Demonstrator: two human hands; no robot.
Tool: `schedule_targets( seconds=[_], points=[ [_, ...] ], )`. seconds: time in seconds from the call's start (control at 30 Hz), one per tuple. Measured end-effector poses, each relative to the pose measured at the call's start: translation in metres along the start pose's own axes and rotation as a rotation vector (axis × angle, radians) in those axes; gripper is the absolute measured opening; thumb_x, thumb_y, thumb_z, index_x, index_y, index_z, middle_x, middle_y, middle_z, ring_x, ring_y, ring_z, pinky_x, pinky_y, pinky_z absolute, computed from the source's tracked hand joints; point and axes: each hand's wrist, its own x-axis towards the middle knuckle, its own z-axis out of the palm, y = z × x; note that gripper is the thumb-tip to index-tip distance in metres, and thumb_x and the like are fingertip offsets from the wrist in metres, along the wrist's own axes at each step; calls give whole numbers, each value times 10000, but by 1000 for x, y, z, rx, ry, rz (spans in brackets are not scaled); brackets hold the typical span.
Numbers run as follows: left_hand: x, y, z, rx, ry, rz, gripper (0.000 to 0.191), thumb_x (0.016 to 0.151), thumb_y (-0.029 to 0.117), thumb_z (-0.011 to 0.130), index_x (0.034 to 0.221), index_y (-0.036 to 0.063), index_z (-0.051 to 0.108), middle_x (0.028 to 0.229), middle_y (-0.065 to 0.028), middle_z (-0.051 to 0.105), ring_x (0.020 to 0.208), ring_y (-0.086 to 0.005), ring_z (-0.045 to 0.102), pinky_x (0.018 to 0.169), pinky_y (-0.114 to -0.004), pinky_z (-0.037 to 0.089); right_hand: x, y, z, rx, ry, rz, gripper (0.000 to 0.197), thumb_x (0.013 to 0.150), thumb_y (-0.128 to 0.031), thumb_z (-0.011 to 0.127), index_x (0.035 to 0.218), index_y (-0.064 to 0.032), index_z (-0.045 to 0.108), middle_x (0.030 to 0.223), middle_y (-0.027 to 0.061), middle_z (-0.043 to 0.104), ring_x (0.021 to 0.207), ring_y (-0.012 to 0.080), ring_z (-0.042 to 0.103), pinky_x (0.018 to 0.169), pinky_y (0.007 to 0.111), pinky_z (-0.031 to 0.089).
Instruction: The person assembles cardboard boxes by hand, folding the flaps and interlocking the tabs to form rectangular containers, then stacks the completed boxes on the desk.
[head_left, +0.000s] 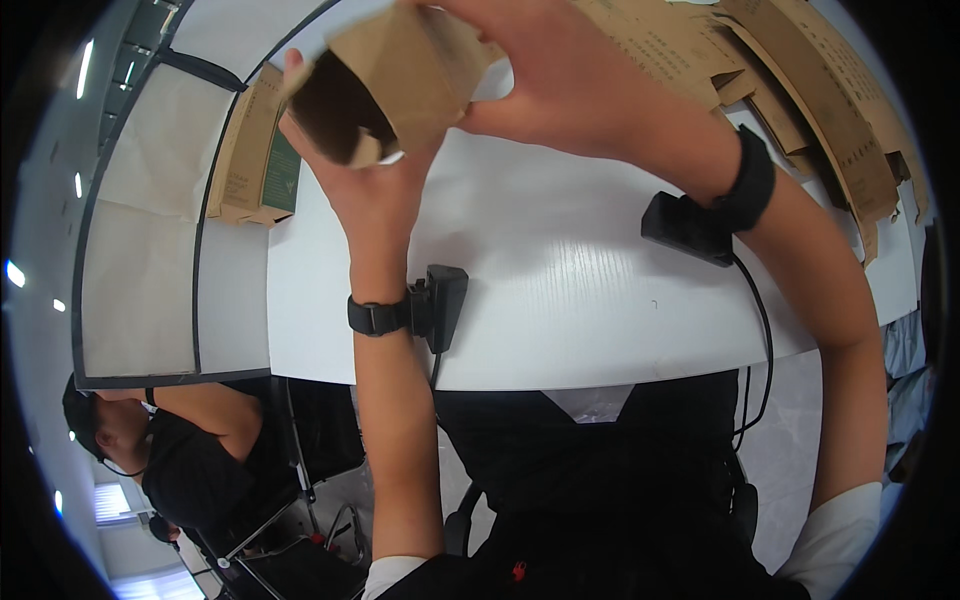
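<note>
A brown cardboard box (420, 82) is raised over the far side of the white table, its dark open end turned towards me and a small torn-looking flap at the lower edge. My left hand (367, 165) grips it from below and the left, the thumb or a finger showing at its left side. At the box's upper right is my right hand (540, 75), thumb and fingers spread around that side; its fingertips are partly cut off by the picture's top edge. Each wrist wears a black strap with a black device and cable.
A brown and green printed carton (259, 165) stands at the left by the partition (142, 285). Flattened cardboard boxes (810, 112) are piled at the far right of the white table (525, 315). Another person (202, 457) in black sits beyond the partition, lower left.
</note>
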Motion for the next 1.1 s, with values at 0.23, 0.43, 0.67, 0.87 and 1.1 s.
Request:
schedule_targets(
  seconds=[0.23,0.43,0.67,0.87,1.1],
  points=[
    [-5,2,5,-484,-151,-166,884,823,270,778,1568,150,318,1477,-155,426,1342,-317,482,992,-437,548,-32,19,33,46,145,214,672,788,-186,780,1386,-11,529,1265,213,543,1135,349,607,862,399,553],
    [-9,11,13,-379,-9,-283,441,956,144,647,1385,61,586,1239,-133,632,1134,-253,643,905,-385,588,-37,21,48,89,207,254,807,795,-247,796,1494,-50,444,1357,184,527,1190,310,595,819,361,575],
    [-5,18,13,-156,154,-93,230,960,31,668,1188,22,693,1082,-96,672,894,-149,698,651,-236,623,-23,3,18,212,224,245,343,871,24,642,1210,15,590,1140,192,548,962,355,624,755,365,545],
    [-10,16,17,-249,172,-161,162,970,36,661,1122,-13,685,1015,-86,675,851,-140,695,655,-270,656,-21,9,18,-33,265,-90,184,852,69,643,1016,-9,612,1022,160,606,896,328,616,730,369,520],
    [-10,18,18,-324,202,-165,159,930,31,712,1083,-2,684,1019,-83,669,840,-136,673,657,-256,618,-22,-8,13,215,266,292,159,861,23,671,1012,2,626,1047,177,627,901,328,646,741,368,527]
  ],
)
